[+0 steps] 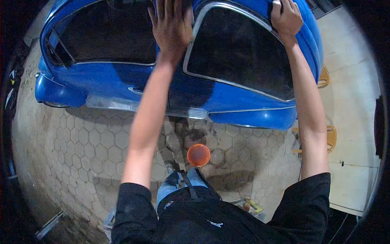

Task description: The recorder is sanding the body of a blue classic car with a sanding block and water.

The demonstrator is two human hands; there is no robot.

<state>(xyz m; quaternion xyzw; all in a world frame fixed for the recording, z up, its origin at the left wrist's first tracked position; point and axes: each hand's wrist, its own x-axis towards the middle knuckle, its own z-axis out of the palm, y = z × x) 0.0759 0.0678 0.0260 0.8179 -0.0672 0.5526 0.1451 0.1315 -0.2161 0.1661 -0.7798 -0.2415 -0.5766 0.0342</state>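
Observation:
A blue car point(122, 76) with rounded fenders stands side-on before me, its dark side windows framed in bright trim. My left hand point(173, 29) lies over the pillar between the windows, fingers spread and pointing up the frame, nothing visible in it. Over the roof edge above the rear side window point(240, 52) is my right hand point(287, 19), its fingers curled; whether it grips something cannot be made out, as the fingertips are partly hidden at the frame's top. An orange-red bucket point(198, 155) with dark contents stands on the paving near my feet.
Hexagonal paving point(106, 137) lies between me and the car. The car's ribbed running board point(112, 102) juts out low down. Yellow-brown chairs point(332, 138) stand at the right by a pale wall. Behind me, partly hidden by my body, is a paint-marked object point(253, 207).

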